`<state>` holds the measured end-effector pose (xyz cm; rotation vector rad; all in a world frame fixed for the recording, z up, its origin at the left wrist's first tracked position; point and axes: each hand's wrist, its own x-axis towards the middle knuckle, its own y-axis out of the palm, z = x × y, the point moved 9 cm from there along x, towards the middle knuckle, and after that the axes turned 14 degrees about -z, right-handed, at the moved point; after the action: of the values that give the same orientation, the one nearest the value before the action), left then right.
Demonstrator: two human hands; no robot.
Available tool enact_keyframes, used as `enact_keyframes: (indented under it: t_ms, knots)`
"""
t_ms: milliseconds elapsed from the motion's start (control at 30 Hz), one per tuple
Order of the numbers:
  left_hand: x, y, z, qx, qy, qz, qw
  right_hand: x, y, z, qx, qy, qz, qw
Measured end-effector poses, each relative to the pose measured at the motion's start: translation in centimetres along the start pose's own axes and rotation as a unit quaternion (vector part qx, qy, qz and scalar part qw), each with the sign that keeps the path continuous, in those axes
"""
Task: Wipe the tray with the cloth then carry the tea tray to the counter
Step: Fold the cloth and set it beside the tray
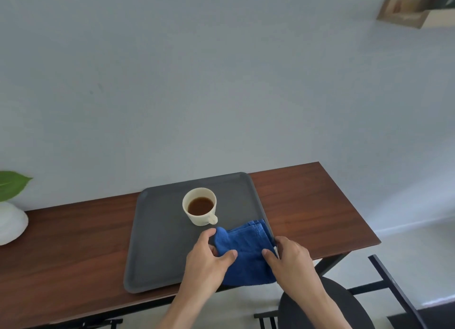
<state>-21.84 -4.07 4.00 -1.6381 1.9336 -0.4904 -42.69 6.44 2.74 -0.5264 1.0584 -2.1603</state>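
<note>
The blue cloth [246,250] lies folded in the tray's [160,242] near right corner, its long axis running from the near edge up toward the right rim, a lower corner hanging over the table's [307,205] front edge. The left hand [209,257] reaches in from below, fingers curled, pinching the cloth's left fold between thumb and fingers. The right hand [291,257] grips the cloth's right side at the tray's rim, thumb on top. A cup [200,206] of tea stands mid-tray, just beyond the cloth.

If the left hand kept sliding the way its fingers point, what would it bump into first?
Probably the cup: the left hand, gripping the cloth, points up-right across the tray toward it, though depth is uncertain.
</note>
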Motion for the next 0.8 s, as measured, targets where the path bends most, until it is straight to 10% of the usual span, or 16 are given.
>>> enact_keyframes:
  t_ms: [800]
  knots:
    - [-1.2,10.7,-11.5,0.013,0.267,0.089,0.959,6.6,-8.7,-3.3,-0.088,-0.219,-0.168,0.957]
